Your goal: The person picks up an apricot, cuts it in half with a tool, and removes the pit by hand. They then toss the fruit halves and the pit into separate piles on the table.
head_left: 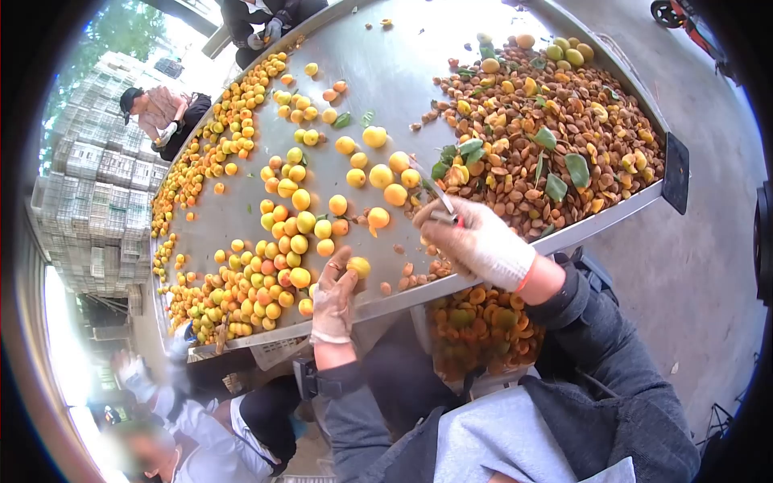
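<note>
My left hand (pixel 332 299), in a white glove with bare fingertips, pinches a yellow apricot (pixel 359 267) over the near edge of the metal table (pixel 386 307). In my right hand (pixel 481 243), also gloved, is a small knife (pixel 440 193). Its thin blade points up and away, towards the loose apricots (pixel 394 194) in the middle. Beyond that hand lies a broad heap of brown apricot stones (pixel 523 177) mixed with green leaves (pixel 576 169). Below the edge, between my arms, a container of halved apricots (pixel 483 326) is partly hidden by my right forearm.
Many whole apricots (pixel 262 282) spread along the table's left side. Several greenish fruits (pixel 570 53) sit at the heap's far end. Other people are around the table: one at lower left (pixel 209 439), one at far left (pixel 165 121), one at the top. Stacked crates (pixel 105 177) stand behind.
</note>
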`<act>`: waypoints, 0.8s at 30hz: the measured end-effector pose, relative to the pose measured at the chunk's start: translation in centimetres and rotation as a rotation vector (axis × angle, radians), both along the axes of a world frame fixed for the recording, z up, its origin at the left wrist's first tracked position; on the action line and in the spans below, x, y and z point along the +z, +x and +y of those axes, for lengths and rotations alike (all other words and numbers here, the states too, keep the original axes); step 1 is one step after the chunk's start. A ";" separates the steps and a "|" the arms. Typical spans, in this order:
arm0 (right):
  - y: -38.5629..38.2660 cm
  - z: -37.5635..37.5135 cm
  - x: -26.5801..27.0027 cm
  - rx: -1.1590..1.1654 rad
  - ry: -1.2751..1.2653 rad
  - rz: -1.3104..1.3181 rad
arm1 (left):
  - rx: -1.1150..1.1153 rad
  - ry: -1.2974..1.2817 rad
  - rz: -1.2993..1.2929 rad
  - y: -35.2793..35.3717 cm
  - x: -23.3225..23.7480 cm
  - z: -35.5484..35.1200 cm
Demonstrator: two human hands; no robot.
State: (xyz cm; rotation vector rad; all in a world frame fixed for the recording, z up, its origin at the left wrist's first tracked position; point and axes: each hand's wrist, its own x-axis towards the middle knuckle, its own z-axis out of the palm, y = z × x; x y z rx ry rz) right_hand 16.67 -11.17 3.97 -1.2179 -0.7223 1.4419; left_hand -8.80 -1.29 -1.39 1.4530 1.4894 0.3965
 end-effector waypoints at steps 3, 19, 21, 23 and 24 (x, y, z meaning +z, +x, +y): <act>-1.1 0.3 -0.7 0.085 -0.007 -0.046 | -0.023 -0.155 -1.176 2.6 0.6 -1.6; -1.2 2.0 -2.1 -0.011 -0.037 -0.489 | 0.048 -0.200 -1.107 8.7 -0.9 -2.8; -0.8 2.1 -2.6 -0.030 -0.024 -0.315 | -0.068 -0.280 -0.957 8.3 -0.1 -2.8; -1.1 1.8 -2.1 -0.035 -0.025 -0.288 | -0.017 -0.345 -1.072 8.1 -0.4 -2.6; -1.2 1.4 -1.9 -0.036 -0.013 -0.316 | 0.033 -0.413 -1.184 8.0 -0.7 -2.5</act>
